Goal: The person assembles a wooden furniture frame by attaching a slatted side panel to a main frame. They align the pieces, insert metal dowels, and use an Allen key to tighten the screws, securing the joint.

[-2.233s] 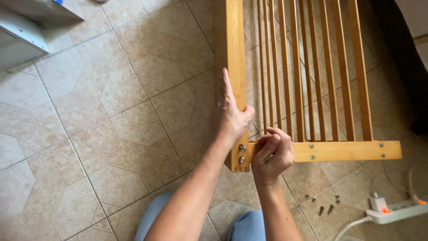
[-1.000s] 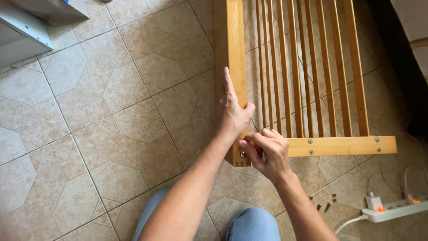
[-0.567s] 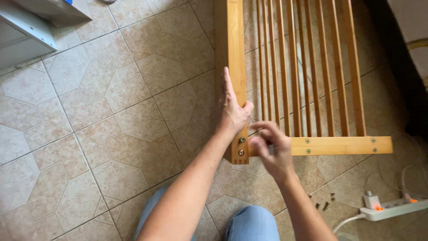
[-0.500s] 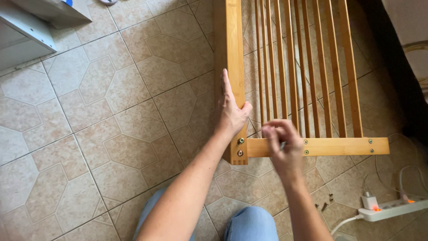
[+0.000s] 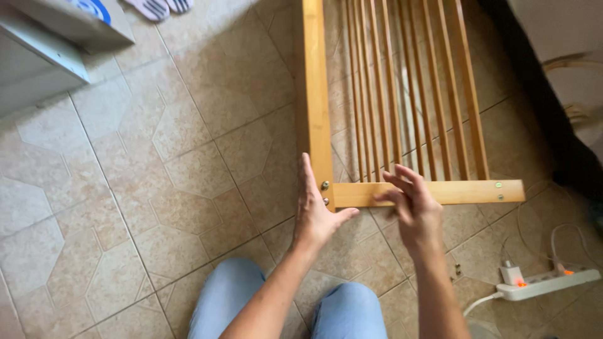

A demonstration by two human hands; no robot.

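— Since half a second ago, what has been shifted?

— Only the right hand (image 5: 411, 210) has been moved: it was bunched up at the bottom rail near the corner, and it is now seen lifted a little, fingers loosely spread and slightly curled, nothing pinched between them.

— And the left hand (image 5: 316, 213)?

— It is kept flat and open, fingers together, pressed against the outer side of the corner post, thumb tucked under the rail's end.

— Where is the honey-coloured slatted wooden frame (image 5: 317, 100) found?

— It is laid on the beige tiled floor (image 5: 125, 188), its corner just beside the blue-trousered knees (image 5: 229, 295). Two metal bolt heads (image 5: 325, 186) are seen at that corner joint.

— Anything else nearby?

— A white power strip (image 5: 543, 284) is seen on the floor to the right, well apart from both hands.
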